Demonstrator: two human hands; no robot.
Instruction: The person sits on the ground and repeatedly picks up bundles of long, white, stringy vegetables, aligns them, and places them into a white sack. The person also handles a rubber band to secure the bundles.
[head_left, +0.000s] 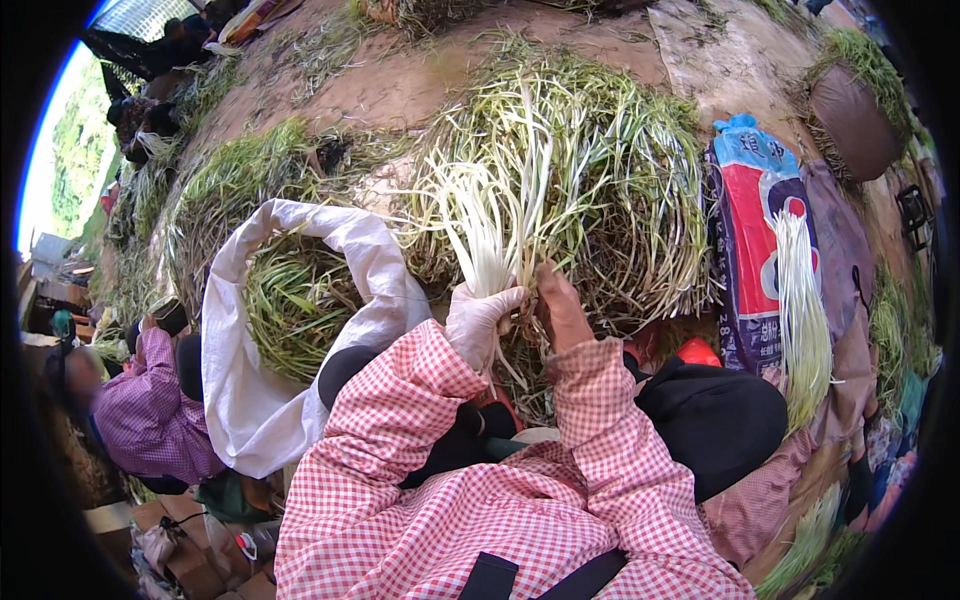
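My left hand, in a thin whitish glove, is closed around a bundle of pale blanched chive-like stalks that fan out away from me. Close on its right, my right hand has its fingers curled at the lower ends of a few loose stalks. Its fingertips are partly hidden among brownish leaf scraps. Beyond both hands spreads a large heap of green and white stalks. To the left, a white woven sack with a rolled rim holds green leaves.
A printed red, blue and purple sack lies on the right, with a bunch of cleaned pale stalks on it. Another person in a purple checked top sits at left. Bricks lie lower left. A brown rounded bundle stands far right.
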